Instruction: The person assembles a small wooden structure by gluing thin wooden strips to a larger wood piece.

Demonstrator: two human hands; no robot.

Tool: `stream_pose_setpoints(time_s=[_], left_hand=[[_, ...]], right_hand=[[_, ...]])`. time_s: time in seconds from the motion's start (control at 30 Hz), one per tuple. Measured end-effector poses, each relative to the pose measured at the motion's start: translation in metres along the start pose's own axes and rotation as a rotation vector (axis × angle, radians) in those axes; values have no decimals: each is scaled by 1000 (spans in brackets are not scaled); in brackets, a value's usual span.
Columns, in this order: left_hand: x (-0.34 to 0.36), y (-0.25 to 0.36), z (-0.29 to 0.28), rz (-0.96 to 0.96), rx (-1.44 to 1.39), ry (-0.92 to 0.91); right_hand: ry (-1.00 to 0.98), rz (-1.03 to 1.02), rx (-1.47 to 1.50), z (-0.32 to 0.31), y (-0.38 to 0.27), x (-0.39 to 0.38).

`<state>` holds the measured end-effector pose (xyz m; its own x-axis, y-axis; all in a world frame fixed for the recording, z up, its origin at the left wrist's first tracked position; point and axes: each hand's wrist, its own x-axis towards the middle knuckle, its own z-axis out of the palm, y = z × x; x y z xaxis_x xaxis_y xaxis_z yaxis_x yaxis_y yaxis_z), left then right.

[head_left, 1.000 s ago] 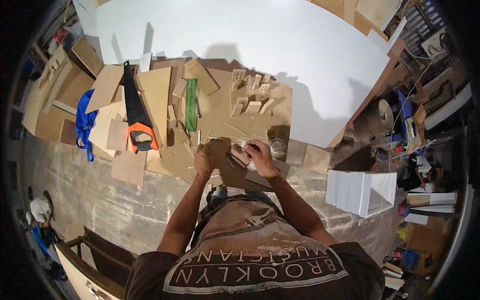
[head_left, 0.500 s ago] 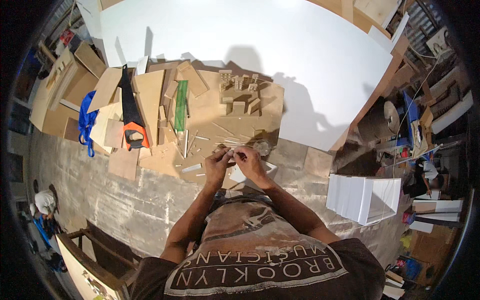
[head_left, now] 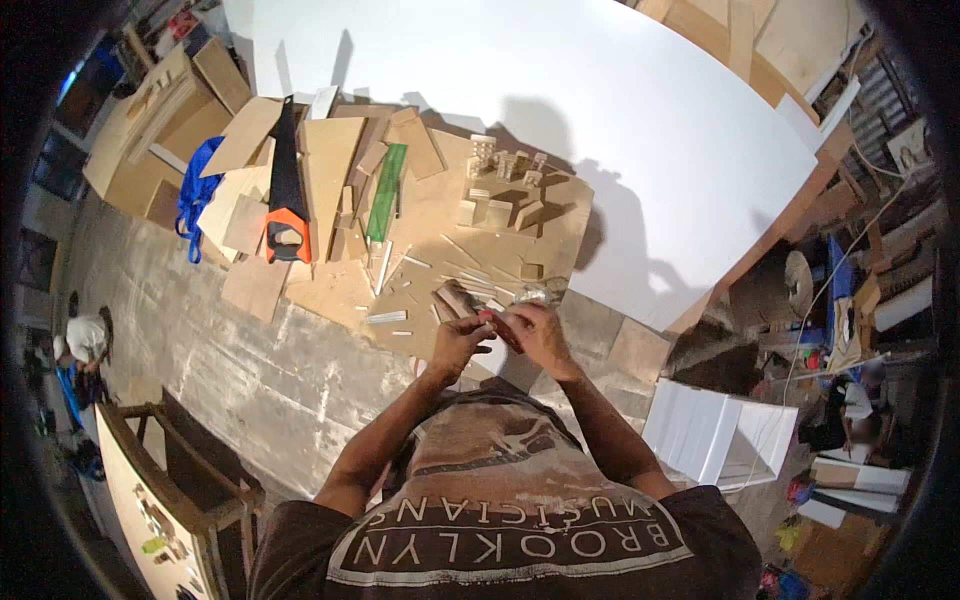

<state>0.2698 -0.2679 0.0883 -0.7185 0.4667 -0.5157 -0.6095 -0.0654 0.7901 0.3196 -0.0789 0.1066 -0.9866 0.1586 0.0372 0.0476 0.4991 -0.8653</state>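
In front of my body, at the near edge of the wooden work board (head_left: pixel 425 215), my two hands meet. Between their fingertips shows a small red object (head_left: pixel 487 316); its kind is too small to make out. My left hand (head_left: pixel 458 346) has its fingers curled, thumb and forefinger pinched at the red object. My right hand (head_left: pixel 541 338) closes around it from the other side, its fingers partly blurred. Just beyond the hands lie thin pale wooden strips (head_left: pixel 472 268). Farther back on the board stand small wooden block models (head_left: pixel 500 205), some pierced with holes.
A handsaw with an orange handle (head_left: pixel 288 236) lies left on wooden offcuts (head_left: pixel 333 165), near a green strip (head_left: pixel 387 195) and a blue strap bundle (head_left: pixel 197 190). A large white panel (head_left: pixel 660 120) spans the far side. A white box (head_left: pixel 715 430) stands right. Other people are at both edges.
The red object now shows between my fingers, where earlier my fingertips pinched together on something tiny. My right hand has drawn slightly apart from the left. The whole view has shifted.
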Motion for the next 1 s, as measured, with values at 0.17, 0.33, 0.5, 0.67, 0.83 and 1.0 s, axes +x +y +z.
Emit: stream_pose_setpoints(time_s=[0.17,0.33,0.5,0.67,0.83,1.0], left_hand=[[4,-12,-17,28,14,64],[3,-2,-21,38,7,93],[10,-7,-35,129,-29,90],[10,8,-30,154,-132,77],[16,24,-33,166,-226,-29],[5,58,-16,133,-322,-138]], right_hand=[[89,-45,-523,-29,28,18],[-19,92,-535,-20,62,26],[-144,290,-569,-11,69,39],[21,64,-550,-11,62,30],[78,6,-564,-25,38,26],[218,-40,-113,-58,-19,22]])
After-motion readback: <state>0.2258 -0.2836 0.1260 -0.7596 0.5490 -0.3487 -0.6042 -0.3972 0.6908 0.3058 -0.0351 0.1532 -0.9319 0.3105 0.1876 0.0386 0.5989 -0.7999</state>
